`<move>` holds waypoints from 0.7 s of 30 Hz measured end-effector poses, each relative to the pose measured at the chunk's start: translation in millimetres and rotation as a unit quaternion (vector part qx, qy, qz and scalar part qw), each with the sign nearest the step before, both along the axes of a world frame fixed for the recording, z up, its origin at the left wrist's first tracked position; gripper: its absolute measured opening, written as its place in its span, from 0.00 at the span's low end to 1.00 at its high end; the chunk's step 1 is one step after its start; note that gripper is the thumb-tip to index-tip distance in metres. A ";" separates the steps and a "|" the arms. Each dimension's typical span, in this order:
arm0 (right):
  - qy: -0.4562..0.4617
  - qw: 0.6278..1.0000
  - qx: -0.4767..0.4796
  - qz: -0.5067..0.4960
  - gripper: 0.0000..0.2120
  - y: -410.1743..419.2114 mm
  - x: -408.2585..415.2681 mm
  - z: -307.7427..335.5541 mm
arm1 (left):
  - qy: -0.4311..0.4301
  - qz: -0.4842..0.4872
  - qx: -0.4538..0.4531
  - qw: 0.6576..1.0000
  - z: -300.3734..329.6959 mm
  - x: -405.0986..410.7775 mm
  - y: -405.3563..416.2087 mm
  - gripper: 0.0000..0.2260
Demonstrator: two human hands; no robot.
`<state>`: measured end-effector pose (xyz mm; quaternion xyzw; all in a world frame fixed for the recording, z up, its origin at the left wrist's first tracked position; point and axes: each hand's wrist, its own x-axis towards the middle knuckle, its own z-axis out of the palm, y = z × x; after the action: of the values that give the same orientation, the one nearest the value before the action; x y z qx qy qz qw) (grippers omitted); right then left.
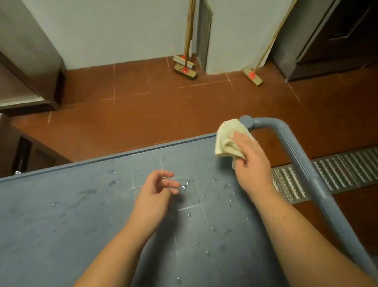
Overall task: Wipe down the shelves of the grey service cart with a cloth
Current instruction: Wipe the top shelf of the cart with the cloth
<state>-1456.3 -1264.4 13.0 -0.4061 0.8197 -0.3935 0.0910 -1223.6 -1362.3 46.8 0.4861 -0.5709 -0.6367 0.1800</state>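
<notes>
1. Right hand (250, 161) is the working grip: fingers and thumb curled round a bunched cream cloth (227, 140), pinching its lower edge, with the rest of the cloth spilling out beyond the fingertips.
2. Cloth sits at the far right corner of the grey cart's top shelf (66, 232), touching the shelf edge and just beside the rounded end of the cart handle (297, 157).
3. Handle rail runs along the outer side of the right grip, from the corner knob back toward the person.
4. Left hand (157, 186) hovers over the shelf middle, well apart from the cloth; fingers loosely curled, holding nothing, thumb and fingers slightly spread.
5. Water droplets (213, 228) are scattered on the shelf between and behind the two hands; a few smeared wet patches lie off to the left hand's outer side. Pale scratch lines cross the shelf surface.
6. Beyond the right grip: red tiled floor (158, 114), two brooms (185, 69) leaning in the wall corner, a third broom (253, 76) further right.
7. Metal floor drain grate (355, 168) lies past the handle on the right grip's outer side.
</notes>
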 end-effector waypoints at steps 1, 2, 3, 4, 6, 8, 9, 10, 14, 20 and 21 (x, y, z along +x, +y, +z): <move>0.027 0.997 0.051 0.046 0.29 -4.6 1.3 -13.5 | -0.007 -0.001 -0.003 1.000 -5.9 -4.9 -2.8 0.17; 0.048 0.989 0.113 0.080 0.29 -6.8 6.6 -25.9 | -0.014 -0.008 -0.007 1.000 -11.4 -9.0 -5.2 0.18; 0.058 0.981 0.159 0.092 0.28 -7.0 13.4 -34.9 | -0.019 -0.018 -0.009 1.000 -16.3 -12.2 -7.6 0.18; 0.060 0.980 0.169 0.082 0.27 -6.4 19.2 -38.7 | -0.022 -0.028 -0.010 0.999 -21.1 -14.7 -10.2 0.18; 0.061 0.993 0.101 0.007 0.23 -7.7 22.8 -33.1 | -0.022 -0.036 -0.008 0.999 -27.7 -18.2 -15.9 0.19; 0.102 0.990 0.068 -0.066 0.19 -17.2 15.7 -21.9 | -0.023 -0.030 -0.011 0.999 -33.6 -18.9 -22.8 0.18; 0.119 0.985 0.100 -0.074 0.20 -24.0 10.6 -18.6 | -0.025 -0.024 -0.012 0.999 -36.0 -18.0 -25.9 0.17; 0.122 0.977 0.159 -0.068 0.22 -31.1 7.5 -19.6 | -0.024 -0.018 -0.012 0.999 -38.1 -16.6 -28.1 0.18; 0.129 0.926 0.355 -0.024 0.37 -43.7 20.4 -46.7 | -0.026 -0.011 -0.003 1.000 -43.4 -2.6 -31.7 0.19; 0.150 0.927 0.343 0.006 0.35 -55.1 38.7 -50.1 | -0.018 0.013 0.001 1.000 -44.2 36.4 -38.8 0.18; 0.151 0.929 0.337 0.018 0.35 -58.3 46.3 -49.6 | -0.021 0.018 0.002 1.000 -44.7 45.3 -40.5 0.18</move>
<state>-1409.9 -1322.7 -36.6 -0.4204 0.9009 -0.0270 0.1048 -1178.3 -1402.8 2.1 0.5101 -0.5643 -0.6242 0.1783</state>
